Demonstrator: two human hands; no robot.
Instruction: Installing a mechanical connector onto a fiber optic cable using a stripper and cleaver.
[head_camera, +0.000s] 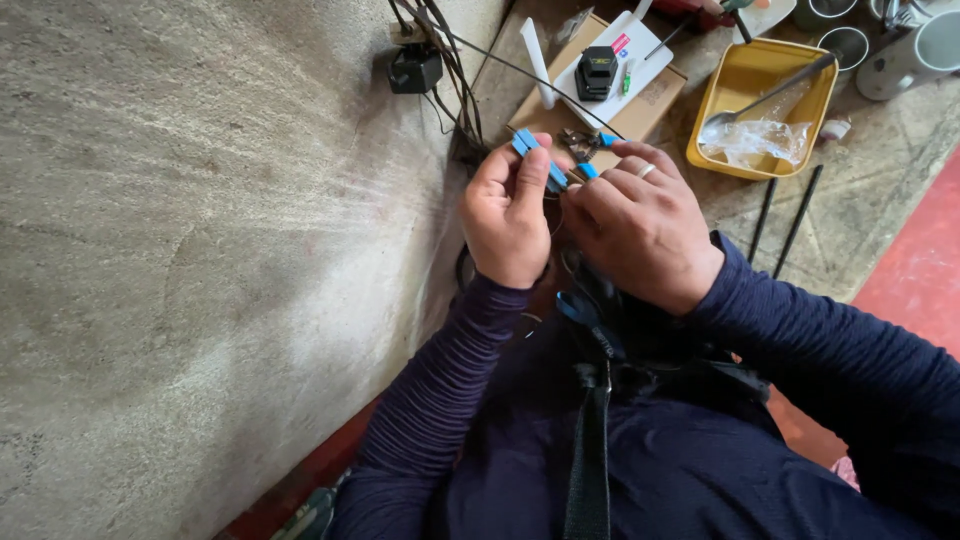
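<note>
Rough grey plaster wall (180, 250) fills the left half of the view; bare concrete floor (870, 190) lies to the right, with a red-painted strip (920, 270) at its right edge.

Packages: a brown cardboard box (655, 100) sits on the floor against the wall's foot, above the hands. A white flat card with a small red and blue label patch (640, 45) lies on the box's top face, and a small black block-shaped device (597, 72) stands on the card. A white tube (537, 62) leans at the box's left edge. A yellow rectangular tray (725, 100) lies just beside the box's right edge; it holds a metal spoon (775, 90) and a crumpled clear plastic bag (755, 140). Two thin black rods (780, 220) lie on the floor below the tray. A black plug adapter with a bundle of dark cables (420, 68) hangs on the wall.

Grip: left hand (505, 215) is closed, thumb and forefinger pinching a blue connector (540, 158). Right hand (640, 225), ring on one finger, is also closed, fingertips pinched on the same connector's lower right end, with another blue tip (608, 139) showing above its fingers.

Orientation: the connector is held in the air between both hands, over the box's near edge. Its long axis runs diagonally, upper left to lower right. Whether a thin cable leaves it, I cannot tell.
</note>
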